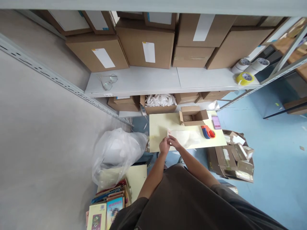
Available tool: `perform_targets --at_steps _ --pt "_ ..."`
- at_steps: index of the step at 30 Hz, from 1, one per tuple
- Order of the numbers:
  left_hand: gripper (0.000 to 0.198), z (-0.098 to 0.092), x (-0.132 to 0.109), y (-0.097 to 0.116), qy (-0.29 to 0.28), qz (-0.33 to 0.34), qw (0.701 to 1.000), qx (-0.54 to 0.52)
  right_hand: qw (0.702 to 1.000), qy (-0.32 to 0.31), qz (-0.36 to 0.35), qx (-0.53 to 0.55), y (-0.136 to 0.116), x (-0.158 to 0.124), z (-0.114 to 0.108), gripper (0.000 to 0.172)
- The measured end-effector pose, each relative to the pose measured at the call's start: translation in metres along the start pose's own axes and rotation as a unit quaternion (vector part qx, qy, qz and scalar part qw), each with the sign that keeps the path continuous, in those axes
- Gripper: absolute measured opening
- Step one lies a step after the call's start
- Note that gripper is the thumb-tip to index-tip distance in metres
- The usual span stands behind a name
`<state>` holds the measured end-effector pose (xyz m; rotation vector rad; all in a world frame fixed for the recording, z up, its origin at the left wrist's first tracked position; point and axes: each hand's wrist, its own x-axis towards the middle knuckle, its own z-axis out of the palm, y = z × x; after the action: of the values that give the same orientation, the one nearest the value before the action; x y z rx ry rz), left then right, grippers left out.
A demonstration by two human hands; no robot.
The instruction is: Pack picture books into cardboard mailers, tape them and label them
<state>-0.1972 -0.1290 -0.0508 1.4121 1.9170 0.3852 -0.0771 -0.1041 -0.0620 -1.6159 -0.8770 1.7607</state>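
A long, flat, whitish plastic bag (188,136) lies across the pale yellow table (157,123), with small red print at its left end. My left hand (164,146) is closed at that end, gripping the lower left corner. Close against it, my right hand (174,142) pinches the same end, its fingertips meeting the left hand's. Just what sits between the fingertips is too small to make out. To the right of the bag is an orange and blue tape dispenser (208,132). Behind it stands an open cardboard box (192,117) with its flaps up.
A purple packet (216,122) lies at the table's right. The shelf (144,78) ahead carries cartons, glasses (109,82) and tape rolls (245,78). A box of white pieces (161,100) sits lower. Left is a big plastic bag (117,150); right, a carton of small boxes (231,156).
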Motion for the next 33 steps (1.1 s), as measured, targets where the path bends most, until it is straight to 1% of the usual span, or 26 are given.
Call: perform_targets --at_steps 2,4,7,9,11,12,14,15,16,17,19,20,21,23,24,26,29,31,32,33 --pt "0.033 0.007 -0.007 0.009 -0.014 0.045 0.999 0.015 1.0 -0.002 -0.007 0.022 -0.001 -0.006 -0.009 0.057" --pt "0.039 0.016 -0.012 0.015 -0.035 0.092 0.995 0.012 0.999 0.011 -0.028 0.025 0.001 -0.009 -0.021 0.051" --pt "0.042 0.033 -0.018 0.022 -0.069 0.169 0.983 -0.02 0.997 0.053 -0.06 0.02 0.011 -0.007 -0.043 0.049" --pt "0.039 0.044 -0.018 0.024 -0.099 0.183 0.976 -0.059 0.995 0.089 -0.044 -0.006 0.02 -0.003 -0.057 0.048" --pt "0.034 0.053 -0.016 0.023 -0.105 0.142 0.979 -0.097 0.992 0.12 -0.004 -0.043 0.029 0.004 -0.071 0.045" --pt "0.033 0.056 -0.013 0.022 -0.09 0.104 0.985 -0.104 0.989 0.132 0.016 -0.059 0.033 0.008 -0.077 0.043" --pt "0.035 0.058 -0.005 0.019 -0.03 0.021 0.996 -0.078 0.984 0.154 0.04 -0.08 0.039 0.015 -0.091 0.037" --pt "0.036 0.057 -0.001 0.016 -0.004 -0.013 0.999 -0.052 0.98 0.169 0.045 -0.097 0.04 0.018 -0.097 0.036" --pt "0.039 0.055 0.003 0.014 0.011 -0.036 0.999 -0.022 0.973 0.188 0.049 -0.125 0.041 0.019 -0.103 0.037" --pt "0.041 0.052 0.007 0.012 0.012 -0.048 0.999 0.006 0.964 0.207 0.05 -0.16 0.041 0.02 -0.108 0.04" --pt "0.039 0.048 0.013 0.01 -0.011 -0.044 0.998 0.052 0.946 0.227 0.04 -0.226 0.037 0.018 -0.114 0.045" --pt "0.037 0.047 0.015 0.009 -0.025 -0.034 0.997 0.07 0.944 0.22 0.028 -0.244 0.035 0.015 -0.114 0.047" --pt "0.035 0.046 0.015 0.01 -0.035 -0.022 0.995 0.087 0.948 0.199 0.013 -0.248 0.033 0.012 -0.113 0.047" --pt "0.035 0.049 0.013 0.012 -0.044 0.0 0.993 0.112 0.958 0.145 -0.025 -0.245 0.031 0.005 -0.106 0.049" --pt "0.037 0.052 0.011 0.014 -0.044 0.011 0.992 0.122 0.96 0.12 -0.044 -0.249 0.031 0.003 -0.101 0.05" --pt "0.044 0.059 0.005 0.018 -0.041 0.035 0.989 0.138 0.954 0.083 -0.071 -0.279 0.035 0.0 -0.092 0.056" --pt "0.048 0.069 -0.004 0.022 -0.059 0.088 0.981 0.164 0.939 0.055 -0.068 -0.332 0.047 0.001 -0.085 0.064" --pt "0.046 0.073 -0.007 0.021 -0.09 0.142 0.97 0.174 0.933 0.048 -0.054 -0.352 0.056 0.003 -0.084 0.064" --pt "0.045 0.073 -0.007 0.018 -0.099 0.165 0.966 0.173 0.93 0.05 -0.048 -0.36 0.06 0.005 -0.085 0.062" --pt "0.044 0.071 -0.006 0.015 -0.095 0.176 0.965 0.167 0.927 0.053 -0.043 -0.368 0.063 0.006 -0.085 0.061"
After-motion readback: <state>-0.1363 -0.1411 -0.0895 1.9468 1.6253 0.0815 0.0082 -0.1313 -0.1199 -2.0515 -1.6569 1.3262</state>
